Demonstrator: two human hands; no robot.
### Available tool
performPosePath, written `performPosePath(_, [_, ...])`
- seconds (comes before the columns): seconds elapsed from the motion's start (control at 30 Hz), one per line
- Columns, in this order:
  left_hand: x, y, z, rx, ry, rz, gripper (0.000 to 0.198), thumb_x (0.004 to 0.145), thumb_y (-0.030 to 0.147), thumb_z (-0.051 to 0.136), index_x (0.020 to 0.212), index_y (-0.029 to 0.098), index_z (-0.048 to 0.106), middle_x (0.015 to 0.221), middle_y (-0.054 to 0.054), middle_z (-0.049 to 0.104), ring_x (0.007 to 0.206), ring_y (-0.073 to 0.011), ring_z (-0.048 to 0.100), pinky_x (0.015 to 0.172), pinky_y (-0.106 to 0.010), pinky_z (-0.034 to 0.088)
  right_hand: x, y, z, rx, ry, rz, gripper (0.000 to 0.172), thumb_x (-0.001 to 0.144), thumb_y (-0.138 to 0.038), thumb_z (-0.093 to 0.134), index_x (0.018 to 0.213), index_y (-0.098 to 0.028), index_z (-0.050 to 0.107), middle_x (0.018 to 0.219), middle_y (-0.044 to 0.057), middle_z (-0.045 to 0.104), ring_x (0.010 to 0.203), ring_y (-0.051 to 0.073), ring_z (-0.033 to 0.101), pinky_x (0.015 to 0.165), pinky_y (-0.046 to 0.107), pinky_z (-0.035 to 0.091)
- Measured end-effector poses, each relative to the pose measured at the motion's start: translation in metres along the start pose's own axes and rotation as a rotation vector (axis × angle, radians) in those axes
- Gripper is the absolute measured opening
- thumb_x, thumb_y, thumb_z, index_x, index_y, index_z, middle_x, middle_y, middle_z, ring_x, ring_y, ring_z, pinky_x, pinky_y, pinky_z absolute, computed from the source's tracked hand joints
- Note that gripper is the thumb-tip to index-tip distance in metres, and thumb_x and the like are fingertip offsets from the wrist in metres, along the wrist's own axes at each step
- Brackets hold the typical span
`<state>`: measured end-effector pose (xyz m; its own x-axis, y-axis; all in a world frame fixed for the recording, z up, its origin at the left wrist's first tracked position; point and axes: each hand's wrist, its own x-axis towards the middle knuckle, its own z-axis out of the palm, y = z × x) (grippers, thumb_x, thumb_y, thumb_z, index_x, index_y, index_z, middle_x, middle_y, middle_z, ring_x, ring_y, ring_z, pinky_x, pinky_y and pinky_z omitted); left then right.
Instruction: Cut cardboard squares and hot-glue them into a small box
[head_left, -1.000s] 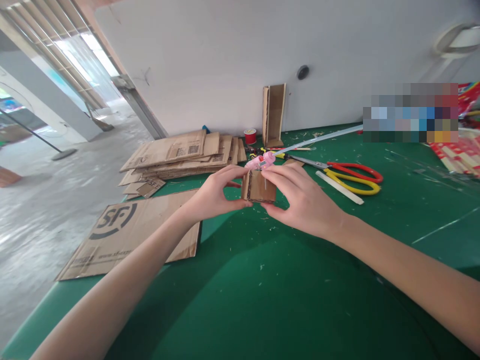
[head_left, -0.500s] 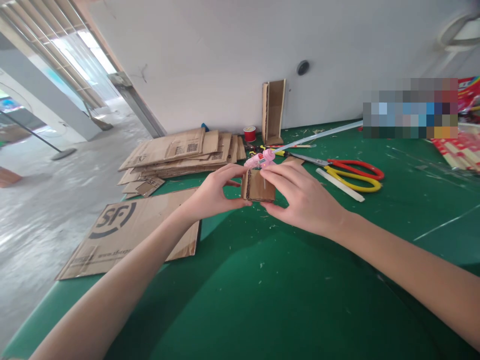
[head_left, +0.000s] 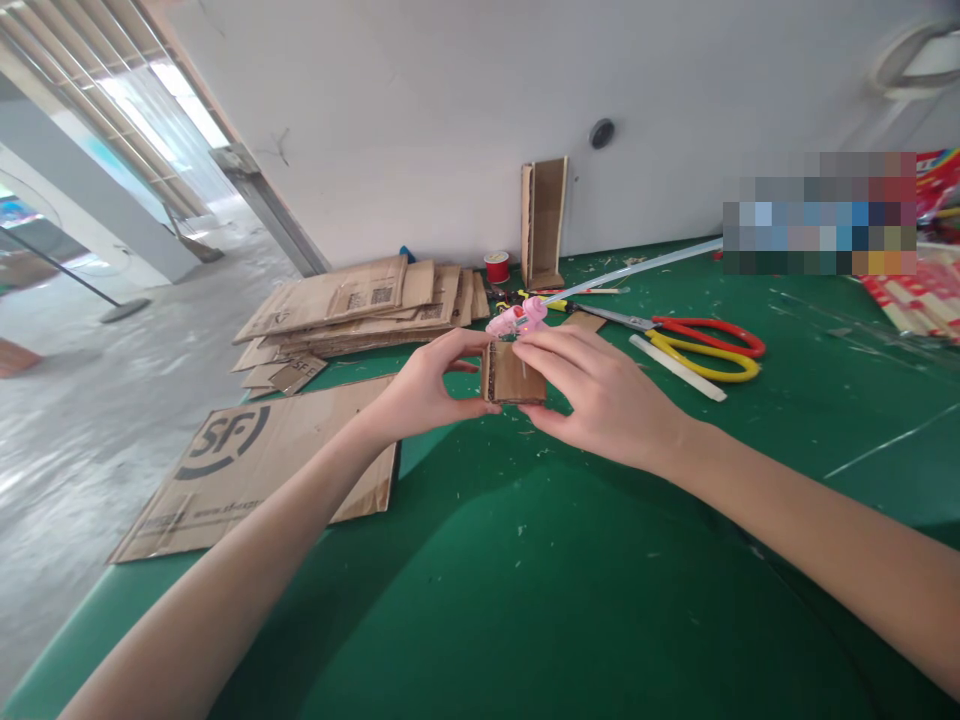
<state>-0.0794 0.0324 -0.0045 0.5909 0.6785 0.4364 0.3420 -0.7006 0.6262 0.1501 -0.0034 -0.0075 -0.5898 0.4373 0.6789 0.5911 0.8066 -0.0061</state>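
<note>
Between my hands, just above the table, is a small cardboard block (head_left: pixel 516 380) with a corrugated edge facing left. My left hand (head_left: pixel 429 388) grips its left side, thumb below and fingers on top. From the right, my right hand (head_left: pixel 604 395) holds it the same way, fingertips over the upper edge and thumb at the bottom. Right behind the block lies a pink glue gun (head_left: pixel 529 314), with a long clear glue stick (head_left: pixel 637 267) coming out of it.
Flattened cardboard pieces (head_left: pixel 337 305) are stacked at back left; a printed cardboard sheet (head_left: pixel 300 450) lies nearer. Red-and-yellow scissors (head_left: pixel 675 345) and a pale stick (head_left: pixel 679 368) lie right. A cardboard channel (head_left: pixel 544 225) stands against the wall beside a red spool (head_left: pixel 497 266).
Both hands keep the same hold on the cardboard block. The whole view has shifted very slightly; nothing on the table has visibly moved.
</note>
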Motion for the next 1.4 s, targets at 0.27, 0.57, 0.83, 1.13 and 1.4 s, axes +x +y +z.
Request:
performPosePath(0.27, [0.001, 0.001, -0.001, -0.014, -0.013, -0.029, 0.058, 0.066, 0.030, 0.079, 0.117, 0.022, 0.053, 0.117, -0.008, 0.057, 0.109, -0.0222, 0.056, 0.093, -0.037, 0.051, -0.001, 0.000, 0.000, -0.050, -0.024, -0.012, 0.044, 0.081, -0.016, 0.059, 0.124, -0.006, 0.055, 0.120, 0.019, 0.059, 0.115, 0.031, 0.052, 0.097, 0.051, 0.046])
performPosePath(0.57, [0.001, 0.003, -0.001, -0.028, -0.050, -0.078, 0.055, 0.067, 0.032, 0.078, 0.115, 0.021, 0.055, 0.115, -0.009, 0.058, 0.107, -0.0233, 0.057, 0.092, -0.040, 0.050, 0.000, 0.000, 0.001, -0.029, -0.052, 0.019, 0.043, 0.080, -0.017, 0.060, 0.123, -0.011, 0.057, 0.118, 0.018, 0.059, 0.114, 0.033, 0.051, 0.094, 0.055, 0.047])
performPosePath(0.83, [0.000, 0.002, 0.000, -0.072, -0.072, -0.114, 0.055, 0.066, 0.032, 0.079, 0.115, 0.020, 0.056, 0.116, -0.009, 0.059, 0.107, -0.0231, 0.058, 0.092, -0.039, 0.050, -0.001, 0.000, 0.002, -0.061, -0.061, -0.009, 0.041, 0.081, -0.019, 0.060, 0.120, -0.005, 0.058, 0.115, 0.020, 0.059, 0.111, 0.032, 0.052, 0.095, 0.053, 0.047])
performPosePath(1.13, [0.000, -0.001, 0.003, -0.113, -0.090, -0.139, 0.056, 0.065, 0.032, 0.080, 0.115, 0.019, 0.057, 0.117, -0.011, 0.060, 0.108, -0.0244, 0.059, 0.092, -0.042, 0.050, -0.005, 0.000, 0.007, -0.058, -0.078, -0.009, 0.043, 0.082, -0.021, 0.060, 0.121, -0.004, 0.057, 0.117, 0.019, 0.058, 0.116, 0.032, 0.048, 0.098, 0.051, 0.045])
performPosePath(1.4, [-0.002, -0.007, 0.011, -0.124, -0.093, -0.225, 0.065, 0.068, 0.031, 0.077, 0.125, 0.016, 0.052, 0.130, -0.014, 0.055, 0.122, -0.0280, 0.050, 0.108, -0.048, 0.037, 0.002, -0.003, -0.001, -0.030, -0.191, 0.135, 0.044, 0.081, -0.025, 0.059, 0.123, -0.011, 0.057, 0.119, 0.015, 0.059, 0.116, 0.032, 0.051, 0.096, 0.049, 0.047])
